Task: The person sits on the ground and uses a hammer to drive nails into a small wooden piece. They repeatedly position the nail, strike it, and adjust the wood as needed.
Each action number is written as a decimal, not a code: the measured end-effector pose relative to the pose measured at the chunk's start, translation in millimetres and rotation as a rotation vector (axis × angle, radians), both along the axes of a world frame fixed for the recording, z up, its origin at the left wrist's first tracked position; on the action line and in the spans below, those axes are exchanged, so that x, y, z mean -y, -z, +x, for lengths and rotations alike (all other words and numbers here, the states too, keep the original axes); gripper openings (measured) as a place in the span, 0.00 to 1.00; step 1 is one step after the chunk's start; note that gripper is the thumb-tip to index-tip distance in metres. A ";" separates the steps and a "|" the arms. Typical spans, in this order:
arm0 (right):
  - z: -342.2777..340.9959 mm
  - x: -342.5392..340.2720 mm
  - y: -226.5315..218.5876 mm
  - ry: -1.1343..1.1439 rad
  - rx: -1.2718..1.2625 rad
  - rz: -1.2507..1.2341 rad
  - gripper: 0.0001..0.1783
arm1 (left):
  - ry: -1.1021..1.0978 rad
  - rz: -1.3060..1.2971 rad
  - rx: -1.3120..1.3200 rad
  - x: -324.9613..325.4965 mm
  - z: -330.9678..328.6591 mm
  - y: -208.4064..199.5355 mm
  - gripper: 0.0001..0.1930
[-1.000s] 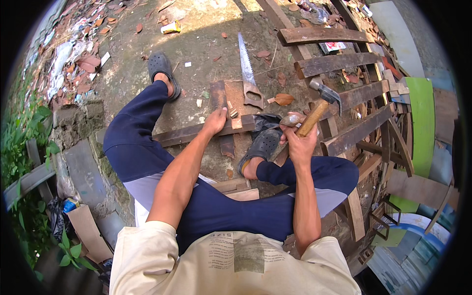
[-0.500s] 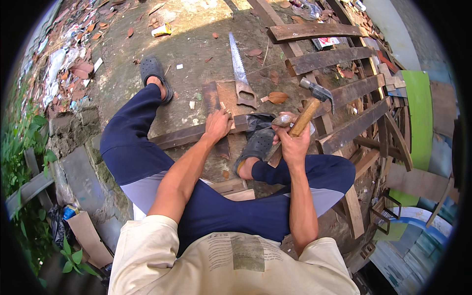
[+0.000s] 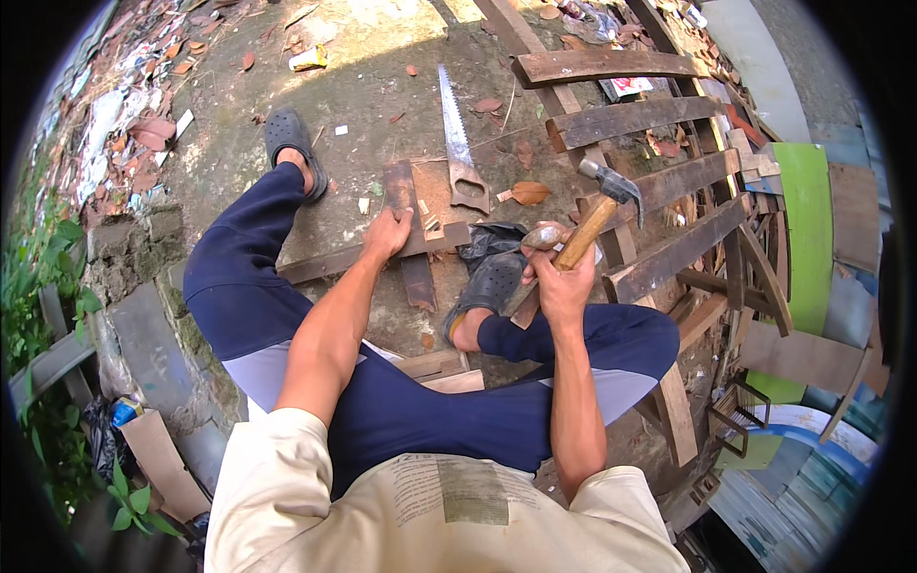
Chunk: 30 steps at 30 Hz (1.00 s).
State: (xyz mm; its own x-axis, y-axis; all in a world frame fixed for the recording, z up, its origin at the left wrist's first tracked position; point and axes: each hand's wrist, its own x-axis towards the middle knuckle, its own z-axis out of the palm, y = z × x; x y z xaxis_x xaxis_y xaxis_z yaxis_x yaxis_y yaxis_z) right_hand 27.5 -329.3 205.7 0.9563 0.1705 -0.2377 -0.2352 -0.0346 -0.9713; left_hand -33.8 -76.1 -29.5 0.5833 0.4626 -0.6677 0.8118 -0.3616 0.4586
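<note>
My right hand [image 3: 565,289] is closed around the wooden handle of a claw hammer [image 3: 594,224], its metal head pointing up and away. The same hand holds what looks like a chisel [image 3: 524,310], its flat end pointing down and its rounded top beside the hammer handle. My left hand [image 3: 386,234] curls its fingers on a short dark wooden plank [image 3: 398,186], where it crosses a longer wooden bar [image 3: 325,265]. Small pale wood pieces [image 3: 430,225] lie on the bar, just right of that hand.
A handsaw [image 3: 457,134] lies on the ground beyond the planks. At right stands a slatted wooden frame [image 3: 630,119]. My clog [image 3: 487,286] is by the bar's right end, near black plastic [image 3: 494,241]. Leaves and litter [image 3: 153,134] cover the far left.
My left hand has moved left, off the small wood pieces and onto the short plank, so the pieces now show. My right hand still holds the hammer and chisel.
</note>
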 end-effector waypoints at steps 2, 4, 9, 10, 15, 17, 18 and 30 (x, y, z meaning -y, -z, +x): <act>0.2 -0.5 -0.5 -0.002 0.018 0.025 0.25 | 0.180 0.029 -0.040 -9.0 -8.4 -5.5 0.39; 0.5 -1.0 -0.7 0.001 0.024 0.028 0.25 | 0.311 0.039 -0.083 -10.0 -14.1 -14.2 0.44; 0.1 -1.3 -2.8 -0.016 0.072 0.045 0.24 | 0.548 0.115 -0.202 -1.4 -35.6 -38.7 0.55; -0.2 -1.1 -3.2 -0.010 0.069 0.045 0.24 | 0.600 0.056 -0.267 -0.3 -36.4 -40.2 0.58; -1.3 1.4 -5.1 0.000 0.058 0.070 0.26 | 0.517 0.022 -0.269 0.7 -39.3 -39.7 0.57; -1.5 2.8 -6.0 -0.006 0.058 0.056 0.26 | 0.525 -0.025 -0.299 -0.7 -39.2 -40.5 0.57; -1.3 3.4 -6.2 -0.002 0.072 0.052 0.26 | 0.574 -0.032 -0.308 -1.0 -39.5 -41.5 0.57; 1.3 9.0 -9.6 0.029 0.086 0.101 0.28 | 0.613 0.468 0.304 30.6 -64.2 -36.1 0.30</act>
State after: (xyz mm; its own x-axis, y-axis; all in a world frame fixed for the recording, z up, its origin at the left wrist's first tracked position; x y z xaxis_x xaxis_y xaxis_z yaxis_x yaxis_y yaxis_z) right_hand 28.8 -338.2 215.2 0.9773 0.1610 -0.1378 -0.1506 0.0701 -0.9861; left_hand -98.0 -106.7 6.6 0.9465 0.1949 -0.2573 0.2735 -0.9075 0.3187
